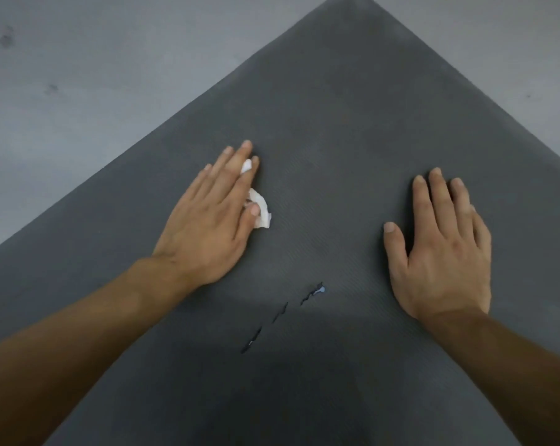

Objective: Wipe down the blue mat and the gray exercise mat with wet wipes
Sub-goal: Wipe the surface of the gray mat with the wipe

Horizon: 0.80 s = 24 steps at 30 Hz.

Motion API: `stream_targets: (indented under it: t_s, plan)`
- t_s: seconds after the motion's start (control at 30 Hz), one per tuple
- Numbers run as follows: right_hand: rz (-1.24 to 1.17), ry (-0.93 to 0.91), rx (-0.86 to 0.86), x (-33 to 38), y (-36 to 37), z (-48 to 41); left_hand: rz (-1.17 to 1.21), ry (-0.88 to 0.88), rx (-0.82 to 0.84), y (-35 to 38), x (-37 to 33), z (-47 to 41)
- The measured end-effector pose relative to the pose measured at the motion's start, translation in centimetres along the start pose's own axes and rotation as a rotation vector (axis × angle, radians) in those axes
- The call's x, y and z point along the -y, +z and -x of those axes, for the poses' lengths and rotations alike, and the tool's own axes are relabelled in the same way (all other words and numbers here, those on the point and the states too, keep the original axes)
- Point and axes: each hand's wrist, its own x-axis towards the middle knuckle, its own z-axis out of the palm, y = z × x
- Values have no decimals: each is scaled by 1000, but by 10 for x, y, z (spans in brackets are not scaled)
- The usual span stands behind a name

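A gray floor (79, 75) is seen at the far left and right. Most of the view is taken up by the gray mat (352, 140), which is laid flat on the floor with its rounded far corner at the top. The blue mat is not seen. The left hand (208, 226) is laid on the mat left of centre with its fingers almost straight. A crumpled white wipe (261, 209) is pressed beneath them, and the thumb is rested on it. The right hand (442, 252) is spread flat on the mat, well apart from the left, and nothing is held in it. Between the wrists a broken line of small tears (314, 292) is seen in the mat, with a fleck of blue in the farthest one.

The tears are judged the main hazard. If the wipe is dragged across them, its bunched edge could be caught and the rips lengthened, or the wipe shredded. Because the wipe is bunched small, stripes could be left unwiped, and it could be lost from under flat fingers on a fast stroke. The mat could be shifted on the floor if the right hand were lifted.

Open mat is offered ahead towards the far corner and between the hands. The mat's left edge lies near the left hand, so bare floor is soon reached on that side.
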Motion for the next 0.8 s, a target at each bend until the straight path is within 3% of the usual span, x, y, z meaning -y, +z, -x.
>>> stream_targets:
  t_s: [0.17, 0.3, 0.57, 0.8]
  plan:
    - [-10, 4, -7, -2, 2, -2, -32, 232, 42, 15, -77, -30]
    - [-20, 2, -38, -1, 3, -2, -87, 330, 98, 17, -86, -36]
    - [-7, 6, 10, 0, -1, -4, -33, -107, -1, -7, 3, -39]
    - [-1, 7, 42, -1, -1, -4, -9, -121, -17, 5, -29, -20]
